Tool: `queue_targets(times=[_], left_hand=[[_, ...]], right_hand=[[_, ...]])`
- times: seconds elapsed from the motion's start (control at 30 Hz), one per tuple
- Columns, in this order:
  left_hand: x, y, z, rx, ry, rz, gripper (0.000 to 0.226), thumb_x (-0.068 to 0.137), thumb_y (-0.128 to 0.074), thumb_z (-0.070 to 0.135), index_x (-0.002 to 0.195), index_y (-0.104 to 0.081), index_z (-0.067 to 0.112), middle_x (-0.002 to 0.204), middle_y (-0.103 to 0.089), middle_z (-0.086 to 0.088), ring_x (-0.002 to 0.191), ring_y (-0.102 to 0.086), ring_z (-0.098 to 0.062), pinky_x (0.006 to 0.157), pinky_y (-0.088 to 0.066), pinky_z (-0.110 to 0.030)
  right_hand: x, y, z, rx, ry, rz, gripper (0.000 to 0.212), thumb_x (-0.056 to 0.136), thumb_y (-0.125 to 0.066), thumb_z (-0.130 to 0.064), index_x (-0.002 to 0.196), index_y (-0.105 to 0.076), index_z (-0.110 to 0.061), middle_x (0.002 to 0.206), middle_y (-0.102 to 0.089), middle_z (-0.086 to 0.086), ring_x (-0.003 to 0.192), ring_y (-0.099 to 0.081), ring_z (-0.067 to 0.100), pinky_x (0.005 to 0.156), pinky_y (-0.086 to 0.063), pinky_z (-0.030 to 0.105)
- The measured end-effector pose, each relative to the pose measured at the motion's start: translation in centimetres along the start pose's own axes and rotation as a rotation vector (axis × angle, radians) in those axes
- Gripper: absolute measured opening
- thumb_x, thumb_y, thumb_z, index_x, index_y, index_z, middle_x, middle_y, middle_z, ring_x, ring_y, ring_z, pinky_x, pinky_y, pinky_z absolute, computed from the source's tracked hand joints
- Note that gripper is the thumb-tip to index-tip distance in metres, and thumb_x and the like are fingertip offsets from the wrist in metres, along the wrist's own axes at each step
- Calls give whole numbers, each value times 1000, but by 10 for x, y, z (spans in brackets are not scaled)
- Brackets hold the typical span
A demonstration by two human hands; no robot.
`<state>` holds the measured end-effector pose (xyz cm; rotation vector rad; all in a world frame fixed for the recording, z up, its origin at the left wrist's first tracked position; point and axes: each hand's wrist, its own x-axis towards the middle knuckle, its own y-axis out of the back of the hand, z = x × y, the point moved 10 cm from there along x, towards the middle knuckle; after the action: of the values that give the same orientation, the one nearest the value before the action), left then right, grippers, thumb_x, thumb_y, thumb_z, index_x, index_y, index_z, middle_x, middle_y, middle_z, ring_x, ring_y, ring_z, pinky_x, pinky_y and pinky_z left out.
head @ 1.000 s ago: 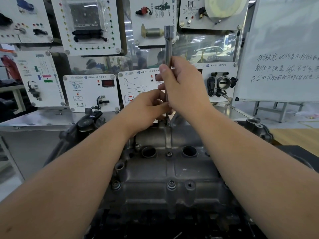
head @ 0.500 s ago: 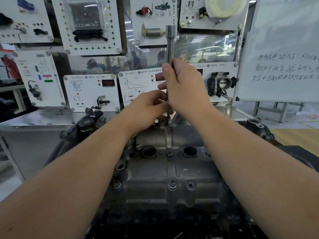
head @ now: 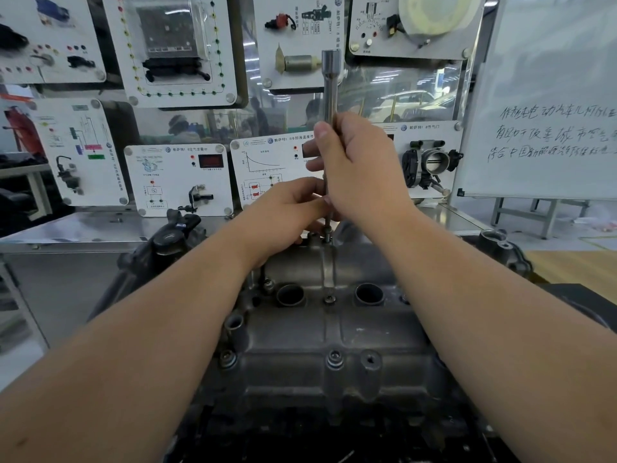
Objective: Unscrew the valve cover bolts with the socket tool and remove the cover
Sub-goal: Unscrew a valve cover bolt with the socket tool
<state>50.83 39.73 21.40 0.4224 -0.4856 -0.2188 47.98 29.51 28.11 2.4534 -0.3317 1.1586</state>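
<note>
Carefully now: my right hand (head: 359, 162) grips the socket tool (head: 330, 91), left hand (head: 293, 208) pinching its lower shaft; I'd keep it upright over the far bolt (head: 327, 236).

Socket tool (head: 331, 81), upright, tip seated on a bolt (head: 327, 232) at far edge of valve cover (head: 334, 332). Right hand (head: 359, 168) wrapped round mid-shaft; left hand (head: 293, 212) pinching lower shaft. Further bolts (head: 335, 358) along near edge. Behind: component display boards (head: 178, 177), whiteboard (head: 551, 128) with handwriting.
</note>
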Motion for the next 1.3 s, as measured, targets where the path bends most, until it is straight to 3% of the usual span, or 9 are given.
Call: queue_targets(times=[0.1,0.2,0.33,0.57,0.63,0.73,1.03,1.13,1.3], left_hand=[[0,1,-3,-32,19,-13,12,104,-57,21,108,-69,24,87,-76,12,82,-72,-9,65,-46,-22],[0,2,0,-31,-17,10,15,103,-58,13,114,-67,5,89,-74,4,70,-69,0,56,-45,-8],[0,5,0,14,-28,34,25,102,-62,13,121,-62,-2,97,-73,-8,66,-66,0,54,-44,-8],[0,-1,-1,17,-8,-18,18,107,-51,30,103,-68,36,90,-77,15,74,-71,0,66,-48,-22],[0,0,1,15,-39,-14,18,108,-51,25,105,-68,26,88,-77,10,71,-69,2,60,-47,-11],[1,3,0,61,-42,13,20,106,-55,22,115,-66,8,97,-76,-4,69,-67,-2,57,-46,-11],[1,0,-3,32,-18,-18,16,105,-54,23,103,-68,30,94,-77,8,72,-69,-1,58,-48,-15],[0,0,0,49,-35,-14,14,105,-55,21,106,-69,23,96,-78,4,74,-70,-4,58,-47,-11],[0,6,1,119,-34,34,23,101,-63,25,117,-65,8,99,-76,-4,78,-69,-15,65,-48,-26]], right_hand=[[1,0,-1,-28,4,-9,22,107,-45,-31,97,-60,-19,90,-71,-12,74,-69,-3,72,-62,38],[0,0,-2,-44,-1,-13,23,107,-43,-30,99,-59,-15,91,-71,-9,75,-70,-1,71,-61,38],[-2,1,-4,-56,16,-13,25,102,-52,-37,107,-63,-15,90,-73,1,84,-71,19,77,-58,45],[-1,-2,-1,-13,-27,-16,23,107,-42,-29,92,-56,-21,93,-72,-6,82,-71,11,74,-61,47],[-2,-1,-2,-9,-27,-16,22,107,-43,-29,91,-55,-20,93,-72,-3,83,-71,15,75,-60,48],[-3,-1,-3,-64,-25,-32,27,104,-51,-35,101,-60,-10,91,-71,7,85,-70,24,77,-57,48],[-1,-3,0,-92,-39,-49,22,108,-43,-29,97,-58,-18,97,-74,-1,91,-70,18,79,-58,46],[-1,-1,-1,-56,-21,-38,16,106,-46,-29,102,-56,-17,93,-72,0,89,-70,17,76,-59,46],[-3,4,-7,-62,46,-1,23,101,-58,-33,118,-62,-19,84,-71,-6,81,-68,10,73,-53,29]])
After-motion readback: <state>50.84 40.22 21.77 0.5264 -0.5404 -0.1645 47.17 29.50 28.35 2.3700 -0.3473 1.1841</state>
